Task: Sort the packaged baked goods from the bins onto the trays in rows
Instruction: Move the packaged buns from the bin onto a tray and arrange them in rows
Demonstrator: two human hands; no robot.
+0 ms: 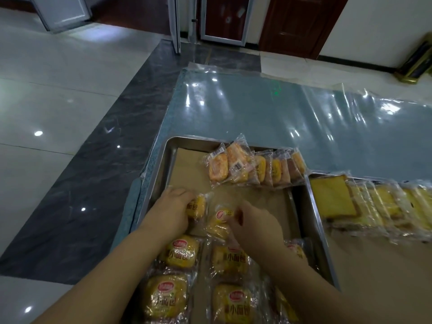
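A metal tray [163, 160] lined with brown paper lies in front of me. My left hand [171, 210] grips a small wrapped yellow bun [197, 208] near the tray's left side. Just to the right, my right hand [253, 226] pinches the wrapper of a second small bun [219, 222]. Below them, several larger wrapped yellow buns [183, 252] lie in two columns. Along the tray's far edge stands a row of orange and yellow packaged cakes [236, 166], leaning on one another.
A second tray [313, 190] at the right holds a row of packaged yellow cake slices [374, 204]. Both trays rest on a table under clear plastic sheeting [268, 108]. Grey and white tiled floor [58, 94] lies left; doors stand at the back.
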